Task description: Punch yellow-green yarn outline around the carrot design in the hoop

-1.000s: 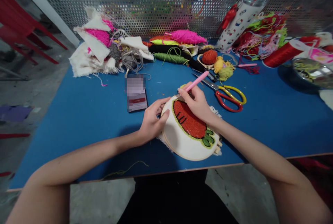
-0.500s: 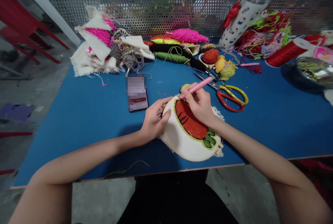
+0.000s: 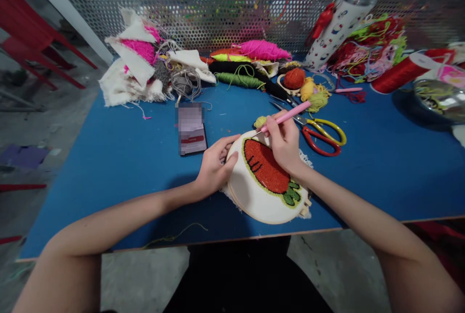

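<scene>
My left hand grips the left rim of a round embroidery hoop, thumb on top and the other fingers partly hidden beneath. White cloth is stretched in the hoop, bearing an orange-red carrot design with black lines, green leaves and a yellow-green outline. In my right hand is a pink punch needle, held like a pen. Its thin metal tip meets or hovers just over the cloth by the carrot's upper left end; I cannot tell which. A small yellow-green yarn ball lies behind the hoop.
Scissors with red and yellow handles lie right of the hoop. A phone rests to the left. Along the back are cloth scraps, yarn skeins, a tumbler, a red thread spool and a metal bowl.
My right hand has drawn back slightly right with the punch needle, whose metal tip now shows out of the cloth. The left hand and hoop have barely moved.
</scene>
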A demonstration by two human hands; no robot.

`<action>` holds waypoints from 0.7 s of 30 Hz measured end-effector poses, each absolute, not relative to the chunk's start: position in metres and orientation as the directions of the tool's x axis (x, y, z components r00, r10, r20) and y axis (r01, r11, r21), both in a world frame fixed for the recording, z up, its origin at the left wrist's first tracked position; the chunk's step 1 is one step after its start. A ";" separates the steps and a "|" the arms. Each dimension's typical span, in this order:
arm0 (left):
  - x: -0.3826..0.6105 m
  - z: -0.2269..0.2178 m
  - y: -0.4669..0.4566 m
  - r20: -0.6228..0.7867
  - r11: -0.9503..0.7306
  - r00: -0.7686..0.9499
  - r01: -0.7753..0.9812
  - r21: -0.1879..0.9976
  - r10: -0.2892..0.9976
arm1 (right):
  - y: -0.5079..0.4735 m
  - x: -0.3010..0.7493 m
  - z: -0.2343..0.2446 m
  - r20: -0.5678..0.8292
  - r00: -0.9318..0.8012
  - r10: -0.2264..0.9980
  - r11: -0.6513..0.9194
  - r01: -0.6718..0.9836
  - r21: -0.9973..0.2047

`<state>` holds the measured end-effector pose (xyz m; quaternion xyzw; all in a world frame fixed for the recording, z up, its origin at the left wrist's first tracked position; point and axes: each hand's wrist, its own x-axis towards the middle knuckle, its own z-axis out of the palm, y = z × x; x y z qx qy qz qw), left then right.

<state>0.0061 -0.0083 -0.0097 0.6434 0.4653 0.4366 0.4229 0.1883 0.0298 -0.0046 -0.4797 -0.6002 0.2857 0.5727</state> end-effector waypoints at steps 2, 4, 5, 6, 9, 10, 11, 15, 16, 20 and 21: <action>0.006 -0.009 -0.009 0.165 -0.206 0.182 0.232 0.951 0.969 | 0.028 0.188 -0.004 0.460 0.087 0.883 0.421 0.285 -0.861; 0.006 -0.009 -0.009 0.170 -0.211 0.182 0.238 0.948 0.968 | 0.027 0.188 -0.003 0.501 0.053 0.864 0.454 0.347 -0.820; 0.006 -0.009 -0.009 0.177 -0.219 0.184 0.241 0.946 0.967 | 0.026 0.188 -0.002 0.508 0.039 0.860 0.459 0.375 -0.805; 0.006 -0.009 -0.010 0.185 -0.228 0.187 0.244 0.943 0.965 | 0.026 0.188 -0.002 0.506 0.029 0.862 0.456 0.392 -0.799; 0.005 -0.009 -0.010 0.214 -0.259 0.195 0.252 0.932 0.957 | 0.026 0.189 -0.003 0.471 0.006 0.882 0.436 0.367 -0.822; 0.005 -0.010 -0.010 0.218 -0.265 0.196 0.255 0.930 0.956 | 0.026 0.190 -0.004 0.458 -0.015 0.889 0.435 0.338 -0.834; 0.005 -0.010 -0.010 0.221 -0.268 0.195 0.257 0.929 0.955 | 0.026 0.190 -0.005 0.447 -0.043 0.893 0.438 0.306 -0.845; 0.004 -0.011 -0.010 0.240 -0.286 0.192 0.269 0.920 0.952 | 0.025 0.190 -0.006 0.401 -0.098 0.911 0.412 0.285 -0.865; 0.003 -0.011 -0.011 0.248 -0.295 0.193 0.276 0.915 0.949 | 0.025 0.190 -0.005 0.386 -0.083 0.919 0.392 0.309 -0.866; 0.003 -0.010 -0.011 0.278 -0.326 0.198 0.285 0.901 0.940 | 0.024 0.190 -0.003 0.348 -0.071 0.935 0.353 0.300 -0.886; 0.004 -0.010 -0.012 0.282 -0.329 0.197 0.281 0.901 0.939 | 0.024 0.190 -0.003 0.343 -0.078 0.936 0.351 0.273 -0.896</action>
